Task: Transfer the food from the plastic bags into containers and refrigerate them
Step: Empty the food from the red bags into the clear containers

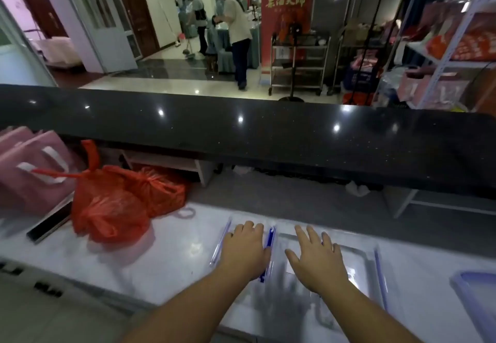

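Two tied red plastic bags (112,208) sit on the white counter (171,257) at the left. In front of me lie two clear containers with blue clips. My left hand (245,247) rests flat on the left container (225,238), fingers straight. My right hand (316,259) lies flat with spread fingers on the lid of the right container (362,265). Neither hand grips anything. What the bags hold is hidden.
A third clear container with a blue rim (477,289) shows at the right edge. A dark phone (49,226) and pink gift bags (32,171) lie at the left. A raised black ledge (241,133) runs across behind the counter. Two people stand in the hall beyond.
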